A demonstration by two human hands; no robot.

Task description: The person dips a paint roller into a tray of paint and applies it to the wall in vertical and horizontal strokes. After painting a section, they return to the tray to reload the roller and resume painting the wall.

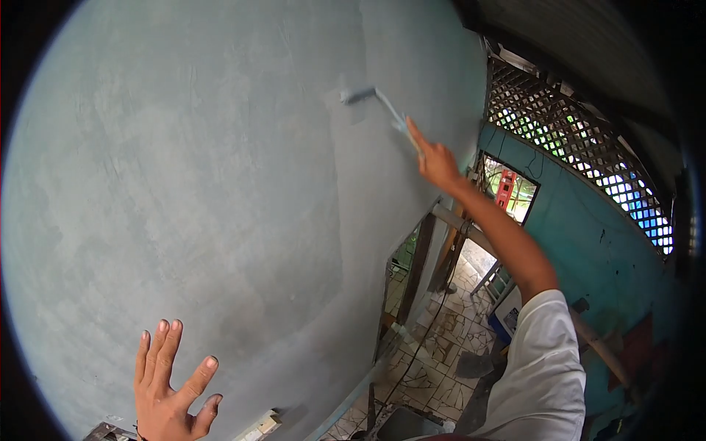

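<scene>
My right hand (440, 165) is closed around the handle of a paint roller (360, 95), arm stretched up and forward. The roller's small sleeve rests against the grey wall (220, 184), where a darker damp-looking patch shows beneath it. Index finger points along the handle toward the roller frame. Low on the left, my left hand (173, 397) is raised in front of the wall, fingers extended and thumb apart, with nothing in it. Uneven grey tones and a vertical edge between coats run down the wall surface.
At right, a teal wall (588, 242) carries a wooden lattice (581, 140) and an opening with a red level (505, 188). Below lies a broken-tile floor (441, 345) with a blue-and-white box (507, 312). A diagonal pole (471, 228) crosses near my arm. A pale block (261, 426) sits at the bottom.
</scene>
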